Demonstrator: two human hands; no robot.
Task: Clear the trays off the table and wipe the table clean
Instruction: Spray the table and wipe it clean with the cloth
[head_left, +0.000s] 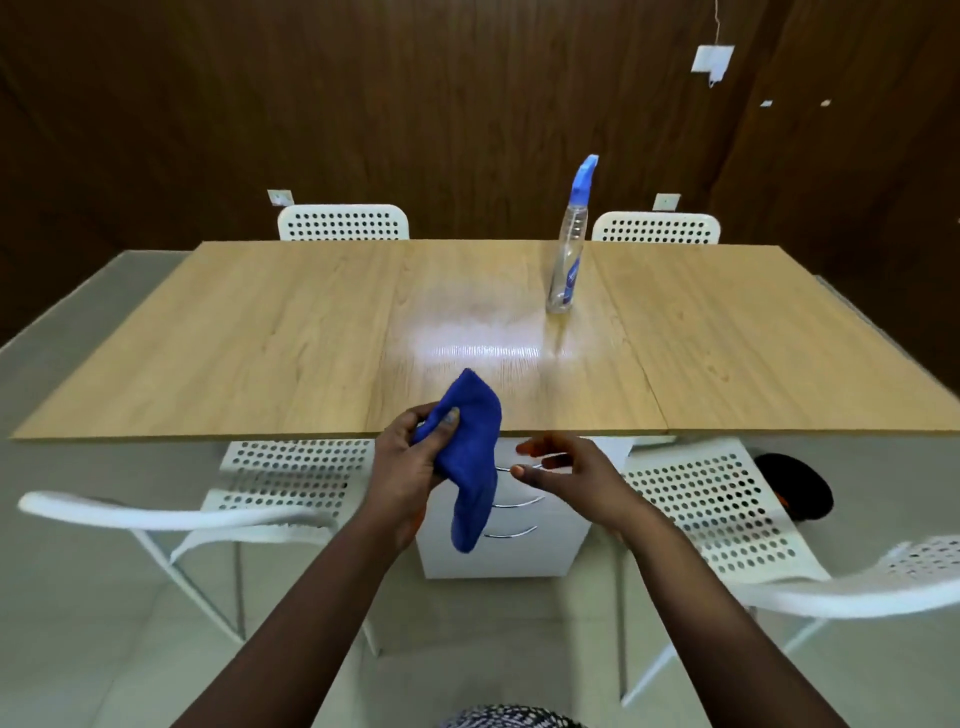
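Below left hand (410, 457), cloth (470, 457) lengthwise downward.

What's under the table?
Under the table stands a white drawer unit with curved metal handles, and two white chairs are partly tucked in. The tabletop and the blue cloth hide the unit's top and whatever lies farther back.

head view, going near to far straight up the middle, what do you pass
left hand gripping the blue cloth → near edge of the wooden table → shiny patch on the tabletop → spray bottle standing upright → white perforated chair backs at the far edge → dark wood wall
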